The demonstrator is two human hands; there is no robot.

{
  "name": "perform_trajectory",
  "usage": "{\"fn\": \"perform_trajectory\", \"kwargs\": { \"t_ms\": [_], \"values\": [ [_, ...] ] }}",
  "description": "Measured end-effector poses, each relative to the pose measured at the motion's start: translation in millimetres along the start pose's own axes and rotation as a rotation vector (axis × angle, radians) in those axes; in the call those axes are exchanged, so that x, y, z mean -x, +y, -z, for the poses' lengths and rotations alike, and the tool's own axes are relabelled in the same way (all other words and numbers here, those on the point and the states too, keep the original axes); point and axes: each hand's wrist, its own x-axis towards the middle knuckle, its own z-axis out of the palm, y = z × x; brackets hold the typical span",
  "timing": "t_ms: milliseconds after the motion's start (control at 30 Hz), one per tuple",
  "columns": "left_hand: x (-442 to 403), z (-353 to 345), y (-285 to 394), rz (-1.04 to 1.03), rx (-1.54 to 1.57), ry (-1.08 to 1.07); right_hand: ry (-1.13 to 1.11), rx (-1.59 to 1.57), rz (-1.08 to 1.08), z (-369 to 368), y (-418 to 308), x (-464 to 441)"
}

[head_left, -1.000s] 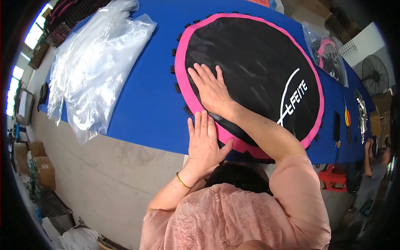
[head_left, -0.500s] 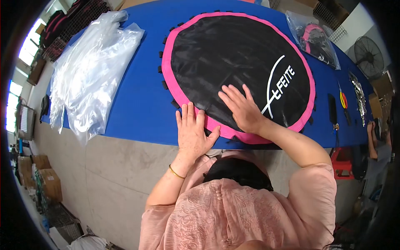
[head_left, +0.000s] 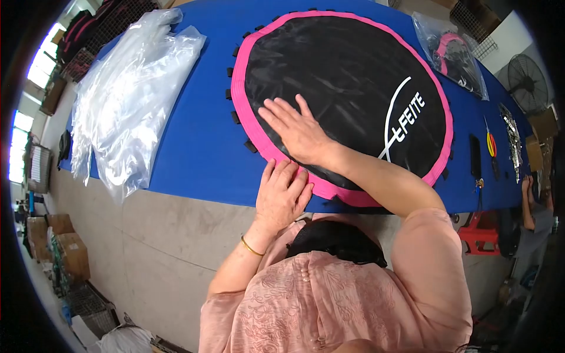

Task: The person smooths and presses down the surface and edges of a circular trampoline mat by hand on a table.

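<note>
A round black mat (head_left: 347, 76) with a pink border and white lettering lies flat on the blue table (head_left: 194, 129). Dark tabs stick out around its edge. My right hand (head_left: 299, 134) rests on the black cloth near the left side, fingers spread, holding nothing. At the near left rim, my left hand (head_left: 282, 193) touches the pink border, its fingers bent and their tips on the edge. Whether the fabric is pinched there cannot be made out.
Clear plastic bags (head_left: 132, 94) lie on the table's left. At the right are a bagged pink-and-black item (head_left: 453, 56), a black object (head_left: 475, 156), yellow-red handled snips (head_left: 491, 145) and metal pieces (head_left: 513, 141). Beyond stand a fan (head_left: 525, 82), a red stool (head_left: 479, 234) and a co-worker's arm (head_left: 527, 206).
My right hand has moved left across the mat from near the lettering. My left hand's fingers, outstretched before, are now bent at the rim. The view has shifted slightly.
</note>
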Motion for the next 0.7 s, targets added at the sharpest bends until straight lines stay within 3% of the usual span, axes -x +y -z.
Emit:
{"fn": "perform_trajectory", "kwargs": {
  "t_ms": [267, 400, 700],
  "values": [
    [-1.3, 0.8, -2.9, -0.034, 0.057, -0.011, -0.097, -0.049, 0.021, 35.0, 0.6, 44.2],
    [-1.3, -1.9, -2.4, -0.032, 0.029, 0.021, -0.099, 0.005, -0.109, 47.0, 14.7, 68.9],
    [0.7, -2.5, -3.9, -0.064, -0.007, -0.021, 0.001, -0.008, -0.071, 11.6, -2.7, 17.1]
  ]
}}
